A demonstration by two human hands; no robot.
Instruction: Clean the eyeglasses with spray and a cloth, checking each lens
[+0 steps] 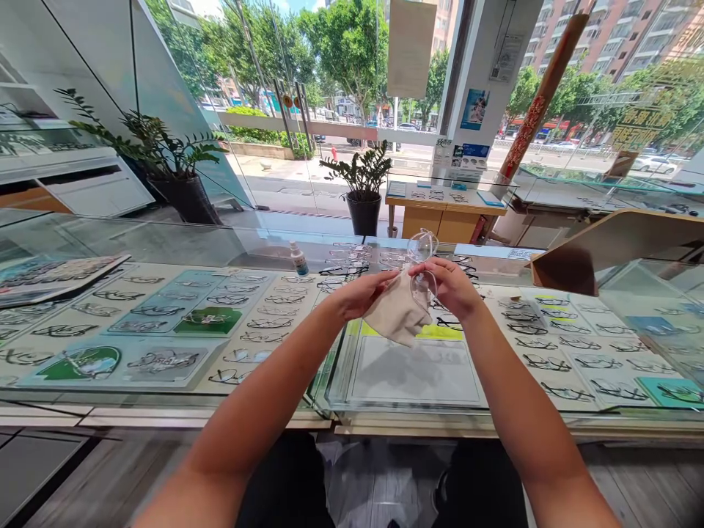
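Above the glass counter, my right hand [449, 284] grips a pair of clear-framed eyeglasses [423, 246], turned so one lens stands above the other. A pale beige cleaning cloth [399, 312] hangs from my left hand [363, 292], whose fingers are closed on it and reach the glasses' frame. Part of the cloth lies against the lower lens. My left fingertips are partly hidden by the cloth. Behind my hands, several eyeglasses [344, 268] lie in rows on the counter top. A small spray bottle [298, 259] stands upright to the left of them.
Glass display cases [341, 389] full of eyeglasses stretch across both sides. A wooden-backed mirror or stand [605, 242] leans at the right. A booklet-like tray [60, 277] lies at the left. Beyond the counter are a potted plant [364, 213] and a small display table [451, 207].
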